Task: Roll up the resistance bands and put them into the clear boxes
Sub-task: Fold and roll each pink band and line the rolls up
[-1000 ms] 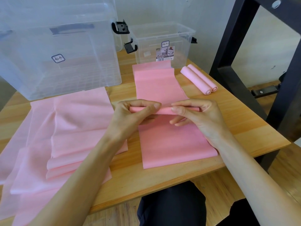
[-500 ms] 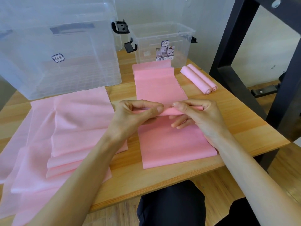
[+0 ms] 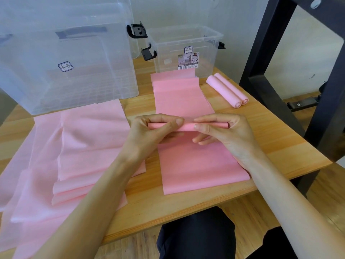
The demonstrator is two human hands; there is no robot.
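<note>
A long pink resistance band (image 3: 197, 165) lies flat down the middle of the wooden table (image 3: 280, 146), partly rolled into a thin tube (image 3: 186, 127) at its middle. My left hand (image 3: 153, 133) pinches the tube's left half between thumb and fingers. My right hand (image 3: 222, 133) pinches the right half the same way. Two finished pink rolls (image 3: 227, 90) lie side by side at the back right. A small clear box (image 3: 205, 42) stands behind the band, a large clear box (image 3: 65, 58) at the back left.
A heap of loose pink bands (image 3: 71, 156) covers the table's left side and hangs over its front edge. A black metal frame (image 3: 270, 62) stands right of the table. My dark-clothed knee (image 3: 196, 234) shows below the front edge.
Both hands have kept turning the tube between thumbs and fingers; the fingers shifted on it. The roll stays at about the same place on the band.
</note>
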